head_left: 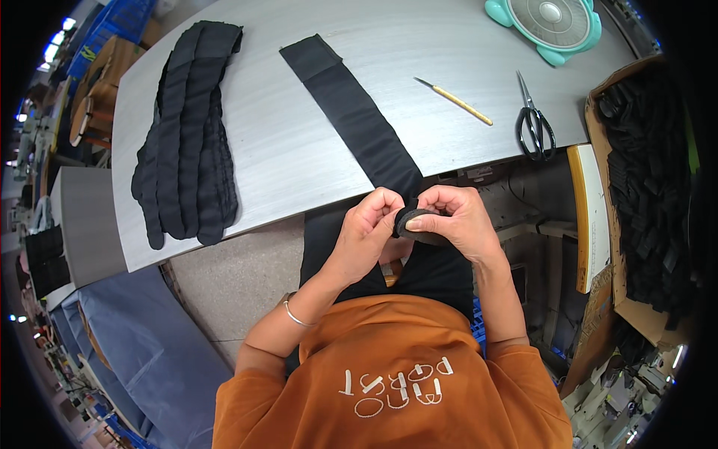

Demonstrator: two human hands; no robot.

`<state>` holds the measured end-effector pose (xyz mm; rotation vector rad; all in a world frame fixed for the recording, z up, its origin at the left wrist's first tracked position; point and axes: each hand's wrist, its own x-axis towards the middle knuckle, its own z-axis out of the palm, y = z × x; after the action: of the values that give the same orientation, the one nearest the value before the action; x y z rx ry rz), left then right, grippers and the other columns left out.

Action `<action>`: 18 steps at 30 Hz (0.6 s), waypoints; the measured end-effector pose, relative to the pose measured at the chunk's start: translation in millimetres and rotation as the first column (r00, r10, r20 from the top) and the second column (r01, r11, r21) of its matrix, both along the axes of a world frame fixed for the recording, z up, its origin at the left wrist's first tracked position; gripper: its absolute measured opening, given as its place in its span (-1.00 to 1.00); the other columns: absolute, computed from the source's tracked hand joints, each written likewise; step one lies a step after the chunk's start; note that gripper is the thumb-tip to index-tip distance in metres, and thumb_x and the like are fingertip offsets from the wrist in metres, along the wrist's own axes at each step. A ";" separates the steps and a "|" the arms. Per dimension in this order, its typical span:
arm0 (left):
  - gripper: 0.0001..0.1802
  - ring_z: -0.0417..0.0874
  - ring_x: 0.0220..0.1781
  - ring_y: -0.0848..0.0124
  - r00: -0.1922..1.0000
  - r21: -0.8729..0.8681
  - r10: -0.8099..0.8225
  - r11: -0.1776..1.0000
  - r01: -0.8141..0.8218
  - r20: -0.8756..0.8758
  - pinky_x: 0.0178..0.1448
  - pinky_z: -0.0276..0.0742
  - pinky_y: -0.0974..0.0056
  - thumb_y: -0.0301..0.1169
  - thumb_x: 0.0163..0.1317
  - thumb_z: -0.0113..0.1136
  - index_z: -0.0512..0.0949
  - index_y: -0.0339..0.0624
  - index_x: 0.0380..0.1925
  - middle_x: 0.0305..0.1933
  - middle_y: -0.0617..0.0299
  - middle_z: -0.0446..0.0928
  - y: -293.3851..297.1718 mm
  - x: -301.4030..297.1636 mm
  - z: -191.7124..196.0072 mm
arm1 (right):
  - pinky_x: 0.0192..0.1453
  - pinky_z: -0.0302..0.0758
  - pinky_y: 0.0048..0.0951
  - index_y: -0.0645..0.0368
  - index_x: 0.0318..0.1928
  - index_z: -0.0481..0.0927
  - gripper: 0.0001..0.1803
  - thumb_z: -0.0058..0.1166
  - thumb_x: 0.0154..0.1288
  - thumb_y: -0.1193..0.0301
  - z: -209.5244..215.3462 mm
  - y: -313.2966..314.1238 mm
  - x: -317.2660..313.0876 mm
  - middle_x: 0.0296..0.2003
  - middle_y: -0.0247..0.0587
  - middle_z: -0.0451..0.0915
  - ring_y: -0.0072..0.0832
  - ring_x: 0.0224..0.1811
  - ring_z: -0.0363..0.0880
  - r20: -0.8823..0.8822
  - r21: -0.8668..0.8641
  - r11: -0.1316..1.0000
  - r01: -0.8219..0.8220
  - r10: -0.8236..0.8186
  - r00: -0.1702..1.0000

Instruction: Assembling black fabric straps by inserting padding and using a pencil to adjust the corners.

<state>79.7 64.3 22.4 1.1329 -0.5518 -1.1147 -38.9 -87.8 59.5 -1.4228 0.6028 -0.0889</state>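
Observation:
A long black fabric strip lies on the grey table, its near end hanging over the front edge into my hands. My left hand pinches that end between thumb and fingers. Close beside it, my right hand grips the same end, with the thumb pressed on a dark grey, rounded piece at the strip's tip. Whether this piece is part of the strip or separate, I cannot tell. The fingertips of both hands nearly meet there.
Several black strips lie stacked at the table's left. A wooden-handled pointed tool, black-handled scissors and a turquoise fan are on the right. A cardboard box of black pieces stands beyond the right edge.

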 end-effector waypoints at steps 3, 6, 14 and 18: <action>-0.92 0.37 -0.29 0.73 1.000 -0.024 0.020 1.000 -0.020 0.007 -0.23 0.35 0.56 -0.46 0.50 0.00 0.42 -0.19 -0.23 -0.32 0.44 0.42 -1.5 -0.4 -1.3 | -0.40 0.32 -0.74 0.22 -0.35 0.64 -0.83 0.42 0.10 0.54 -3.6 -1.1 -0.2 -0.50 -0.55 0.54 -0.83 -0.47 0.40 0.002 -0.005 1.000 -0.016 0.016 1.000; -0.92 0.35 -0.31 0.72 0.999 -0.014 -0.005 1.000 0.005 0.032 -0.25 0.36 0.55 -0.45 0.51 -0.03 0.39 -0.18 -0.23 -0.32 0.43 0.41 0.0 0.1 -1.5 | -0.41 0.31 -0.73 0.21 -0.38 0.62 -0.82 0.42 0.09 0.53 -0.6 -1.8 -0.1 -0.51 -0.56 0.52 -0.83 -0.47 0.38 0.007 -0.009 0.998 -0.059 0.059 0.998; -0.90 0.34 -0.36 0.68 0.999 0.030 -0.034 0.999 0.033 0.035 -0.31 0.46 0.48 -0.45 0.53 -0.08 0.32 -0.16 -0.25 -0.32 0.39 0.34 -1.0 -1.6 10.2 | -0.45 0.26 -0.71 0.21 -0.39 0.59 -0.81 0.41 0.12 0.50 -2.2 -0.5 -0.5 -0.55 -0.57 0.48 -0.84 -0.50 0.32 0.023 -0.082 0.995 -0.056 0.059 0.998; -0.91 0.39 -0.37 0.64 0.998 0.090 -0.004 0.996 -0.002 0.069 -0.32 0.49 0.45 -0.48 0.52 -0.09 0.32 -0.18 -0.25 -0.31 0.35 0.35 0.2 -6.3 5.2 | -0.46 0.27 -0.69 0.22 -0.39 0.58 -0.80 0.41 0.15 0.48 -5.7 -1.9 -0.5 -0.57 -0.56 0.46 -0.82 -0.50 0.31 0.038 -0.147 0.986 -0.078 0.084 0.996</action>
<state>73.4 64.5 27.6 1.2528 -0.5608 -1.1138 -39.3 -89.7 53.8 -1.5810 0.5097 -0.1013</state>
